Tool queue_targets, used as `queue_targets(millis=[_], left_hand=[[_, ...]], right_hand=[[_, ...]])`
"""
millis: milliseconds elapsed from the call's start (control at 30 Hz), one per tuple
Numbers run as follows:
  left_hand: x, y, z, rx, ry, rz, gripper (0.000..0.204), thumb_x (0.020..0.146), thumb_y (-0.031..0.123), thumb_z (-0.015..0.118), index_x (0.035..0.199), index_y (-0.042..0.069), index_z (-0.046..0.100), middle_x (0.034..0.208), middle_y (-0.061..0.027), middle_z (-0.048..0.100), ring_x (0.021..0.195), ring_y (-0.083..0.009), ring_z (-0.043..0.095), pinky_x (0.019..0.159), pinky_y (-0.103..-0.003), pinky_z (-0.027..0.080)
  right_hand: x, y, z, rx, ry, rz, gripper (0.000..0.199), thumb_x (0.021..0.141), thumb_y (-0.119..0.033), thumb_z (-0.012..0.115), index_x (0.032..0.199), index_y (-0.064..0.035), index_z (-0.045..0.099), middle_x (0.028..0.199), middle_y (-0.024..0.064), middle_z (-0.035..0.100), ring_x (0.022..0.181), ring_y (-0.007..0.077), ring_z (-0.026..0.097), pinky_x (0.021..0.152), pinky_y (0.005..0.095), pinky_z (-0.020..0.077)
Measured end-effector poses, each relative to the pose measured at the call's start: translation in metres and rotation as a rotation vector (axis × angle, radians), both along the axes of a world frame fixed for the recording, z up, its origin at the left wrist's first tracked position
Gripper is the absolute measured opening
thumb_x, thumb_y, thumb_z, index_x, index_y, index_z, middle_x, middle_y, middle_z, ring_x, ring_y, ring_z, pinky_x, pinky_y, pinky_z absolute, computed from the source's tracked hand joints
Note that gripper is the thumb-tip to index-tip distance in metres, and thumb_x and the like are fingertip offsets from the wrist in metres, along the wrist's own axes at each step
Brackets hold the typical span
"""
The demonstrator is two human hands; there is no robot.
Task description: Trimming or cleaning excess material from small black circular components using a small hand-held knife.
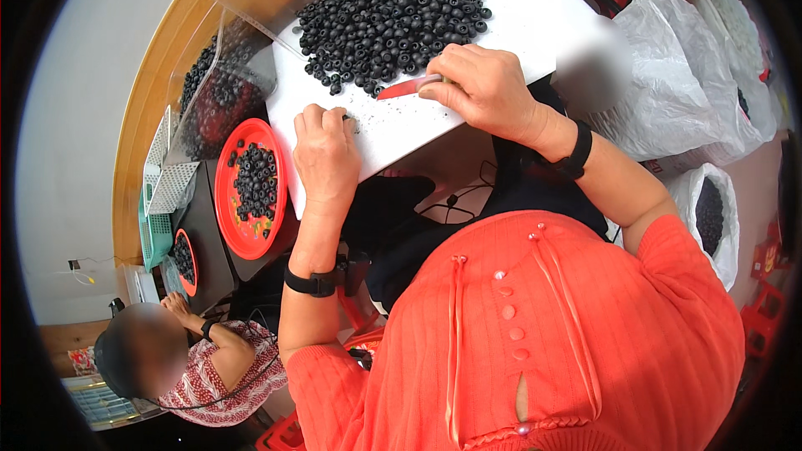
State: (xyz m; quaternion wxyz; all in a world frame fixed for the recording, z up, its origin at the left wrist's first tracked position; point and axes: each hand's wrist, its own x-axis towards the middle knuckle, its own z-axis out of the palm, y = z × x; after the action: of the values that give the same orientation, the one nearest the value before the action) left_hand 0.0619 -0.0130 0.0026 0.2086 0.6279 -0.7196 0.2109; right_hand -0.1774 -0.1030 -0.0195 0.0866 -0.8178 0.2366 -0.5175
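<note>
My right hand (484, 88) grips a small knife with a red blade (404, 88), its tip pointing left, low over the white tabletop (409, 129). Across from it, my left hand (324, 150) is closed with curled fingers near the table's front edge. A small dark bit shows at its fingertips, too little to name. Just beyond both hands lies a large heap of small, round black pieces (401, 12), many with a hole in the middle. Dark crumbs (380, 119) are scattered between my hands.
Left of the table is a red plate (278, 221) of black pieces. Behind it stand clear plastic bins (266, 67) and a white basket (159, 159). White plastic bags (660, 75) crowd the right, one open sack (728, 263) holding black pieces. Another person (225, 363) sits at lower left.
</note>
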Motion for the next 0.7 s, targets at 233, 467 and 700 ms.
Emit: queue_targets(millis=[233,467,700], left_hand=[[-0.022,0.011,0.014,0.123,0.827,-0.083,0.012,0.095,0.0,0.065,0.104,0.002,0.072,0.086,-0.0036,0.063,0.078,-0.0118,0.058,0.067,-0.027,0.048],[-0.033,0.008,0.003,0.301,1.872,-0.553,0.022,0.099,0.006,0.061,0.117,-0.005,0.067,0.101,-0.0123,0.067,0.082,-0.0182,0.063,0.06,-0.025,0.05],[-0.035,0.002,-0.002,0.342,1.967,-0.627,0.029,0.099,0.005,0.059,0.126,-0.007,0.063,0.103,-0.0152,0.065,0.084,-0.0221,0.063,0.06,-0.03,0.052]], right_hand=[[0.003,0.015,0.018,0.035,0.015,0.0,0.023,0.09,-0.027,0.073,0.084,-0.0062,0.066,0.071,0.0064,0.062,0.062,0.0248,0.062,0.054,0.0349,0.0454],[0.007,0.01,0.011,0.19,0.072,-0.001,0.028,0.092,-0.031,0.07,0.08,-0.0058,0.064,0.068,0.0087,0.06,0.059,0.0275,0.061,0.052,0.0371,0.0433],[0.002,0.013,0.013,0.192,0.047,-0.059,0.028,0.092,-0.031,0.07,0.079,-0.0072,0.065,0.065,0.0098,0.059,0.057,0.0296,0.06,0.051,0.0386,0.0432]])
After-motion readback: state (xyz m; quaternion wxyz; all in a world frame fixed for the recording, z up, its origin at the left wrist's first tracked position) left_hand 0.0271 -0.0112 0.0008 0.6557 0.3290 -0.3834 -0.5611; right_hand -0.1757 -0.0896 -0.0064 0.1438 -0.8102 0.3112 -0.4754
